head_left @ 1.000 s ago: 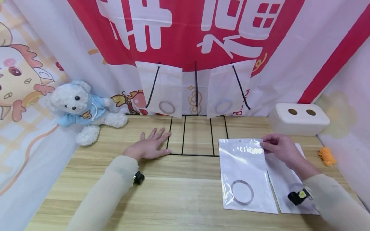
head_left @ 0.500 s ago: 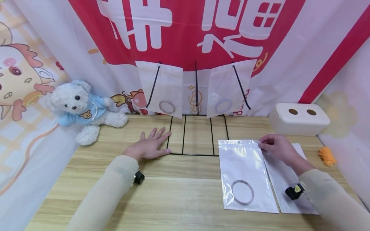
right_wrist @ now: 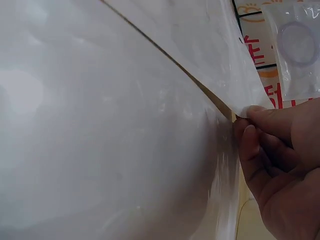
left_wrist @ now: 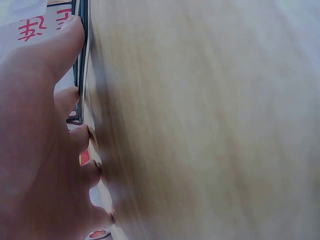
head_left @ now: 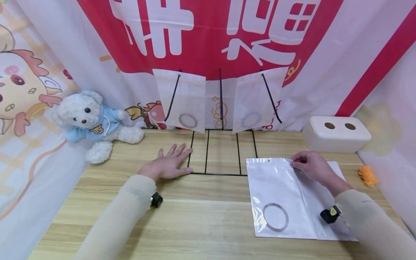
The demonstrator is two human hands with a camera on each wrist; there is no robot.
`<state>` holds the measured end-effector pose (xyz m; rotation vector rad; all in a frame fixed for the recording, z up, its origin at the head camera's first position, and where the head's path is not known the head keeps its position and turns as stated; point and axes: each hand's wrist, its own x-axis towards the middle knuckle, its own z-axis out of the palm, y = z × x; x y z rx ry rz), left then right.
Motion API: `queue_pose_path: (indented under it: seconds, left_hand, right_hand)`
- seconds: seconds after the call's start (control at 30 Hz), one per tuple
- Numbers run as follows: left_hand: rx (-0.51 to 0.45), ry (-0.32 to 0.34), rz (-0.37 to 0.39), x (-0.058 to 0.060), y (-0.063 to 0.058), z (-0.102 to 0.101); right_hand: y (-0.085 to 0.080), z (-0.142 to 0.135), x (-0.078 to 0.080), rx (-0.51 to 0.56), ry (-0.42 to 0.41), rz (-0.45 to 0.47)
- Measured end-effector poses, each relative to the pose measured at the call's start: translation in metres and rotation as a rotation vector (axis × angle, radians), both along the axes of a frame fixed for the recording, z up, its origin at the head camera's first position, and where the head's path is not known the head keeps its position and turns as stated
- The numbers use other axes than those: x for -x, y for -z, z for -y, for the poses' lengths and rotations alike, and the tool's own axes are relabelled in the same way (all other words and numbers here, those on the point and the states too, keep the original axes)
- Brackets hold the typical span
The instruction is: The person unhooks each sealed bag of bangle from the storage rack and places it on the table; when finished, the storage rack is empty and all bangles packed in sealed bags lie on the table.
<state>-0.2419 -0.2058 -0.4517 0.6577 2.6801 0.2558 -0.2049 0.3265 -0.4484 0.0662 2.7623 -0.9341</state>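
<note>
My right hand [head_left: 312, 166] pinches the top right corner of a white zip pouch [head_left: 276, 191], thumb and fingertips at its edge in the right wrist view. A thin purplish-brown ring [head_left: 275, 230] shows through near its bottom. Beside it on the right lies a second white pouch [head_left: 334, 213], partly under my wrist. My left hand [head_left: 169, 163] lies palm down with fingers spread, thumb and fingertips at the left side of a black wire rack's base [head_left: 222, 174]. Two pouches hang from the rack's outer arms: a left one [head_left: 191, 97] and a right one [head_left: 250, 104].
The rack's middle arm [head_left: 221, 97] bears nothing. A white teddy bear [head_left: 94, 122] in a blue hoodie sits at the back left. At the back right stands a cream box with two holes [head_left: 334, 135]; an orange yarn bundle [head_left: 368, 176] lies at the right edge.
My right hand has drawn slightly left, then stayed put at the pouch's corner. The pouch's lower part has swung a little right, against the second pouch. My left hand has not moved.
</note>
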Motion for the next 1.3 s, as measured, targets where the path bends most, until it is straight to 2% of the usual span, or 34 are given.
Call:
queue_pose_path:
  seconds: [0.27, 0.57, 0.93, 1.17, 1.3]
  left_hand:
    - [0.003, 0.003, 0.002, 0.001, 0.000, -0.001]
    - [-0.002, 0.008, 0.003, 0.001, 0.001, -0.001]
    - [-0.007, 0.001, 0.002, 0.000, 0.000, 0.000]
    - [-0.013, 0.001, 0.007, -0.001, -0.001, -0.001]
    - [-0.011, 0.003, 0.005, 0.000, -0.001, -0.001]
  right_hand:
    - [-0.002, -0.002, -0.001, -0.032, 0.004, -0.016]
    - [-0.002, -0.005, -0.001, -0.019, 0.014, -0.011]
    - [-0.012, -0.008, 0.000, 0.026, 0.039, -0.039]
    - [-0.022, -0.007, 0.002, 0.052, 0.015, -0.109]
    - [-0.031, -0.005, 0.004, 0.066, 0.031, -0.155]
